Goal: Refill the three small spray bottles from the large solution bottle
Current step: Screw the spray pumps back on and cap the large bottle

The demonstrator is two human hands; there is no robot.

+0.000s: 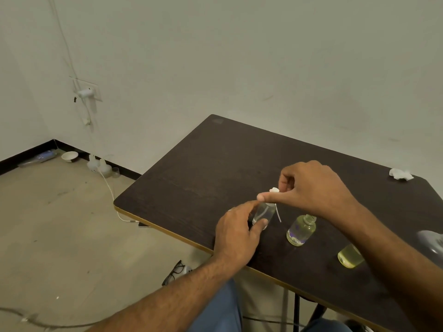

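Dark wooden desk [215, 159] seen from above, set against a pale wall [239, 56]; three small bottles stand near its front edge. Left bottle [263, 214]: clear, upright on the desk, gripped around its body by the left hand [237, 233], thumb on the near side and forefinger along the far side. Right hand [314, 188]: fingers curled, thumb and fingertips pinching the white spray head [274, 190] just above the left bottle's neck; its thin dip tube [278, 215] hangs outside the bottle, slanting down its right side. Middle bottle [301, 230]: uncapped, threaded neck bare, a shallow layer of pale yellowish liquid at the bottom, standing just right of the left bottle and apart from it. Right bottle [350, 256]: holds yellow liquid; its upper part is hidden behind the right forearm. A blurred grey object [431, 245] sits at the right edge of the view, too indistinct to identify. Crumpled white tissue [400, 174] lies at the desk's far right corner, well apart from the bottles. Floor [60, 224]: white cable [109, 185], bowl [69, 156] by the skirting, spectacles [176, 271] below the desk's front edge.
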